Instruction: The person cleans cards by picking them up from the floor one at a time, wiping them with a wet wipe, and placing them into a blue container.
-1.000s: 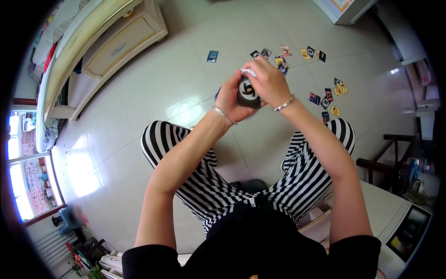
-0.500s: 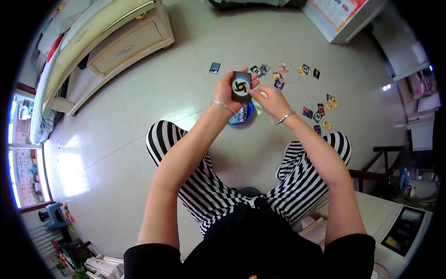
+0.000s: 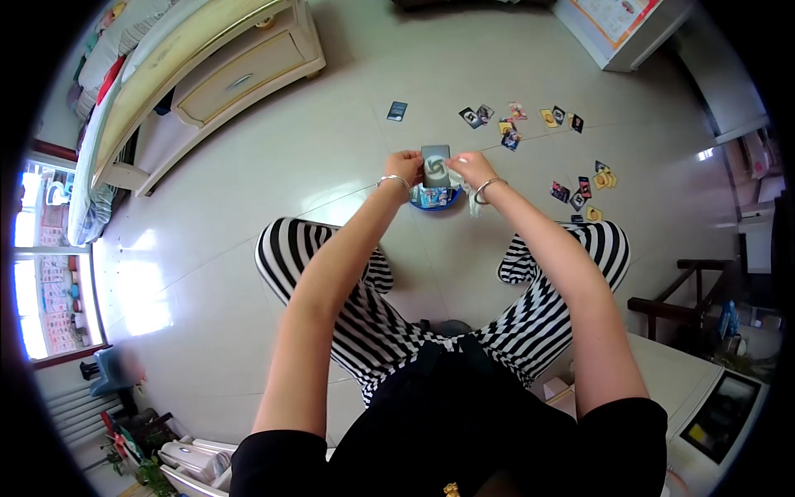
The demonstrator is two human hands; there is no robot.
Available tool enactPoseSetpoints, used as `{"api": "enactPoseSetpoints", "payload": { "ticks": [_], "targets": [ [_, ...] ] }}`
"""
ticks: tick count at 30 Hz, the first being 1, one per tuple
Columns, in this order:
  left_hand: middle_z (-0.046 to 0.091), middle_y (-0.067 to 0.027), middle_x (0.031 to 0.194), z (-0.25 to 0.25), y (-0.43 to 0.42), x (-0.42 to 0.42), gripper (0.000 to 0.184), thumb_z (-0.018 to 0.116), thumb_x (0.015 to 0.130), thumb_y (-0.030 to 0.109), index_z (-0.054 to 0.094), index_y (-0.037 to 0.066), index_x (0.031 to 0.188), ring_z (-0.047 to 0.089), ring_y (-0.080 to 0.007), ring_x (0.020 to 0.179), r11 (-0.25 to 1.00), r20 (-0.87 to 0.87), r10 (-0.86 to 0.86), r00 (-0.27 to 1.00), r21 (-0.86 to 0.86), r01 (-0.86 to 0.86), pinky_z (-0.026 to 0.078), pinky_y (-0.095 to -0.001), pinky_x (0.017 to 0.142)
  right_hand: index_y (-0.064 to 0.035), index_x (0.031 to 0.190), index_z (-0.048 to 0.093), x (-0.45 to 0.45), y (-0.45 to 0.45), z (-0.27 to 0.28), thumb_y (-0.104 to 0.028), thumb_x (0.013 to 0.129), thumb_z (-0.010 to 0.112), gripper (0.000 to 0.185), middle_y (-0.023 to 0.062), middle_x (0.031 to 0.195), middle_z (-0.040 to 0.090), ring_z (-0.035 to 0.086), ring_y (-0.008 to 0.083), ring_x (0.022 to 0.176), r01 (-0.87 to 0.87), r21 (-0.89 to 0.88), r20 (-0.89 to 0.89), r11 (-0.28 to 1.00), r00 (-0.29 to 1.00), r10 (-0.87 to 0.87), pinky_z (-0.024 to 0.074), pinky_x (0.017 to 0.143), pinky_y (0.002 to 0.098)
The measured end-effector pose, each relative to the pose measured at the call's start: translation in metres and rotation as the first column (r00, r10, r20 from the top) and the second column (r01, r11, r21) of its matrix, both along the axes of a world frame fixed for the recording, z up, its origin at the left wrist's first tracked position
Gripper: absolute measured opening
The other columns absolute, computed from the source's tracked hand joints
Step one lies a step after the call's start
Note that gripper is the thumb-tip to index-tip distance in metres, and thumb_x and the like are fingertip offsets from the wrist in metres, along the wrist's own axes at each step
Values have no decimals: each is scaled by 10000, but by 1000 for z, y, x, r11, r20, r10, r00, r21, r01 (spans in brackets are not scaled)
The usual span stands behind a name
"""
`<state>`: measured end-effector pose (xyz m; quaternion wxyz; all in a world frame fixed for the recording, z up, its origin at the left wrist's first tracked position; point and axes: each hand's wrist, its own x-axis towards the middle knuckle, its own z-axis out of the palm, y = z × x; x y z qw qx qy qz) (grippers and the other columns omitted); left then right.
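Between my two hands is a dark trading card (image 3: pixel 436 156) with a swirl emblem, held upright over a blue basin (image 3: pixel 436 208). My left hand (image 3: pixel 403 168) pinches the card's left edge. My right hand (image 3: pixel 474 171) grips near its right edge, with a crumpled white tissue (image 3: pixel 474 201) hanging from the fingers. Inside the basin lie several colourful cards (image 3: pixel 435 197), partly hidden by the held card and my hands.
One blue-black card (image 3: pixel 397 111) lies alone on the tiled floor (image 3: pixel 348 157). Loose cards (image 3: pixel 510 131) are scattered to the right, with another cluster (image 3: pixel 580 192) nearer my right knee. A bed with a drawer (image 3: pixel 240 81) stands at upper left, a dark wooden frame (image 3: pixel 679 306) at right.
My left hand has gone from a flat palm under the card to a pinch on its edge. Both hands and the card have lowered over the basin, and the view has shifted slightly.
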<state>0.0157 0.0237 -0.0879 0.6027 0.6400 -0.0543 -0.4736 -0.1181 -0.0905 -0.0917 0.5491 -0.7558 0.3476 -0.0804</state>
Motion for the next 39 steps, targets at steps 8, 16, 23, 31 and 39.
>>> {"api": "enactPoseSetpoints", "payload": {
  "ticks": [8,16,23,31,39],
  "targets": [
    [621,-44,727,-202,-25,27,149,591,768,60,608,35,913,554,-116,595,938,474,-203,857,347,30,451,-259,520,-36,733,630,27,-12,-155,-326,741,629,290,130,696,626,592,230,628,3,-106,-226,994,974,-27,457,604,350],
    [636,-168,886,-207,-57,65,186,551,766,142,637,46,900,614,-305,836,803,560,-490,668,587,97,484,-366,746,-48,794,632,60,-52,-184,-340,738,589,300,186,794,622,598,352,783,97,-215,-362,972,916,-171,470,690,408],
    [656,-79,783,-256,-127,179,157,574,787,64,626,-6,917,625,-139,656,934,585,-148,797,347,-81,490,-240,612,10,804,646,186,-123,-210,-295,732,615,315,107,687,633,595,185,631,135,63,-201,989,972,-119,453,577,321],
    [660,-82,842,-281,-176,245,233,609,753,106,626,23,970,625,-164,768,871,644,-154,749,446,-204,485,-273,710,24,756,611,278,-146,-250,-236,755,619,260,74,658,575,530,168,553,353,587,-153,728,932,-329,407,503,314],
    [620,-72,708,-299,-190,261,264,674,756,205,631,-17,891,547,-124,560,860,512,-214,831,503,-88,453,-258,532,63,809,590,294,-159,-294,-199,756,628,270,115,728,596,566,192,605,441,471,-299,764,894,-333,432,526,350]
  ]
}}
